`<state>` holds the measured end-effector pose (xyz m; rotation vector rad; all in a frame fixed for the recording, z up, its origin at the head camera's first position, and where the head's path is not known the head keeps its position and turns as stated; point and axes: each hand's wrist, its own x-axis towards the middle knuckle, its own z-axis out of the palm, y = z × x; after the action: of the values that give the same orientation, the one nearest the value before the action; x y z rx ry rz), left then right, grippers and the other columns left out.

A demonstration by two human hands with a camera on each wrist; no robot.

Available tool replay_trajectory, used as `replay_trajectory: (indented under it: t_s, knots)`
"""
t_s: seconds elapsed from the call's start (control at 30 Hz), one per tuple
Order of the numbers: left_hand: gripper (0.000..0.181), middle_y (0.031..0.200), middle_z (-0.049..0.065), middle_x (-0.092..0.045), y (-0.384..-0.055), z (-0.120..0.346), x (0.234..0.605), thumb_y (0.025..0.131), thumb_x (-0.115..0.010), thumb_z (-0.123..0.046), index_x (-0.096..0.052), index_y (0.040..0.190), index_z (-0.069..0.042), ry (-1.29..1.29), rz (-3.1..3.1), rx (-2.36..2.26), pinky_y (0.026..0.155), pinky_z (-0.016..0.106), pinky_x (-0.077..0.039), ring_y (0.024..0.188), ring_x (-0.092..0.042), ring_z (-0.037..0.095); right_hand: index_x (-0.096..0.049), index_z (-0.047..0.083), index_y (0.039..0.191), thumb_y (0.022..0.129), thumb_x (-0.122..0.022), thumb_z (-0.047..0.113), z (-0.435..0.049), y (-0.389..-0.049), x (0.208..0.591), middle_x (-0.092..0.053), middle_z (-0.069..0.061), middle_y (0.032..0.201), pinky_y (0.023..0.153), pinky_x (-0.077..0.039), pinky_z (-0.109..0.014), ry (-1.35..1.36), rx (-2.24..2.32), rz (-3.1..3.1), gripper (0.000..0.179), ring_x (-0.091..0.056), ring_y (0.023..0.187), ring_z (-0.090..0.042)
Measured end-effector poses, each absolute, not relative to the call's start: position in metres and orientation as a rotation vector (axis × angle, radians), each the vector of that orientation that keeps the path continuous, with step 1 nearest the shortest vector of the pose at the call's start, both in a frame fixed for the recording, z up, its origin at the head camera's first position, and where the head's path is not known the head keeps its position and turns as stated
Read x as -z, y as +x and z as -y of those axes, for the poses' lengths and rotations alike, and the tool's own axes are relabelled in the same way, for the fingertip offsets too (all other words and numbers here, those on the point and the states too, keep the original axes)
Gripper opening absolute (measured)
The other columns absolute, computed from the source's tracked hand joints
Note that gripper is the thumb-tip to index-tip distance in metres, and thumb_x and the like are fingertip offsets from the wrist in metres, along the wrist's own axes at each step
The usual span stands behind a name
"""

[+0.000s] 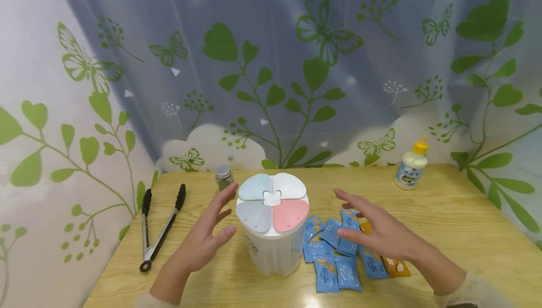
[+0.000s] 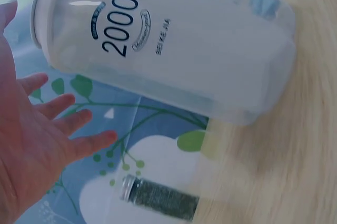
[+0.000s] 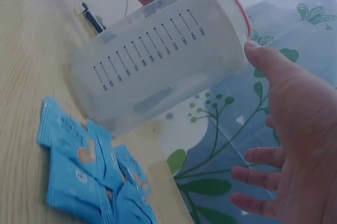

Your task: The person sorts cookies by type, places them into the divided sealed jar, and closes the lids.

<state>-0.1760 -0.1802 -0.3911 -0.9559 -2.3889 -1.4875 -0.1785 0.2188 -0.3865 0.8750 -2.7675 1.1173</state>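
A translucent plastic canister (image 1: 273, 251) stands upright on the table, its round lid split into white, pale blue, grey and pink petal-shaped flaps (image 1: 290, 214). Black print reading 2000 faces the left wrist view, and a measuring scale shows in the right wrist view. My left hand (image 1: 206, 237) is held just left of the canister with fingers spread, holding nothing. On the other side my right hand (image 1: 378, 228) hovers over a pile of blue snack packets (image 1: 326, 275), thumb and fingers apart and nothing in them.
Metal tongs with black grips (image 1: 163, 232) lie spread at the left. Behind the canister stands a small silver-capped jar (image 1: 223, 176). A bottle with a yellow nozzle cap (image 1: 410, 169) is at the back right. Orange packets (image 1: 395, 266) lie among the blue ones. A patterned curtain (image 1: 271, 63) hangs behind the table.
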Motion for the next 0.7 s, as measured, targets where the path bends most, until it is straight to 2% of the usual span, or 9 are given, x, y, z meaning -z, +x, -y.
replay_trajectory:
  t_s: [0.1,0.23,0.37,0.47,0.63,0.7]
  knots:
    - [0.069,0.164,0.007,-0.027,-0.178,0.176,0.389,0.100,-0.054,-0.017,-0.020,0.159,-0.014,-0.988,2.357,1.551,0.107,0.066,-0.038,0.147,-0.030,0.042,-0.024,0.035,0.157,0.097,-0.066,0.033,-0.209,-0.182,0.388,-0.041,0.001,0.157,0.095,-0.050,-0.051,0.926,-1.180,2.740,0.074,-0.053,0.131,-0.026]
    - [0.068,0.165,0.008,-0.024,-0.179,0.171,0.388,0.101,-0.053,-0.020,-0.019,0.159,-0.017,-0.978,2.369,1.621,0.108,0.069,-0.035,0.148,-0.027,0.041,-0.022,0.033,0.158,0.097,-0.066,0.029,-0.195,-0.187,0.390,-0.042,0.002,0.157,0.096,-0.051,-0.040,0.998,-1.237,2.683,0.075,-0.053,0.131,-0.022]
    - [0.069,0.164,0.009,-0.025,-0.180,0.168,0.388,0.100,-0.054,-0.018,-0.020,0.159,-0.021,-0.949,2.368,1.657,0.107,0.069,-0.035,0.148,-0.028,0.041,-0.021,0.034,0.158,0.098,-0.065,0.024,-0.178,-0.191,0.387,-0.041,0.002,0.157,0.098,-0.050,-0.038,1.035,-1.332,2.629,0.075,-0.051,0.133,-0.022]
    - [0.069,0.163,0.010,-0.027,-0.181,0.167,0.388,0.099,-0.054,-0.015,-0.021,0.159,-0.023,-0.956,2.353,1.675,0.107,0.061,-0.041,0.145,-0.033,0.034,-0.020,0.035,0.158,0.098,-0.064,0.022,-0.166,-0.194,0.385,-0.041,0.002,0.157,0.099,-0.050,-0.042,1.058,-1.401,2.594,0.075,-0.051,0.133,-0.024]
    - [0.068,0.162,0.013,-0.026,-0.183,0.163,0.388,0.101,-0.053,-0.014,-0.019,0.159,-0.020,-1.014,2.314,1.750,0.104,0.039,-0.049,0.141,-0.037,0.013,-0.018,0.035,0.159,0.099,-0.063,0.019,-0.155,-0.196,0.386,-0.045,-0.001,0.153,0.097,-0.051,-0.043,1.075,-1.465,2.543,0.077,-0.055,0.127,-0.024]
    - [0.068,0.162,0.013,-0.025,-0.183,0.161,0.387,0.101,-0.053,-0.014,-0.020,0.159,-0.019,-1.023,2.307,1.770,0.104,0.036,-0.049,0.140,-0.038,0.010,-0.017,0.034,0.159,0.099,-0.062,0.018,-0.152,-0.197,0.387,-0.047,-0.003,0.151,0.096,-0.052,-0.041,1.079,-1.509,2.517,0.077,-0.056,0.126,-0.025]
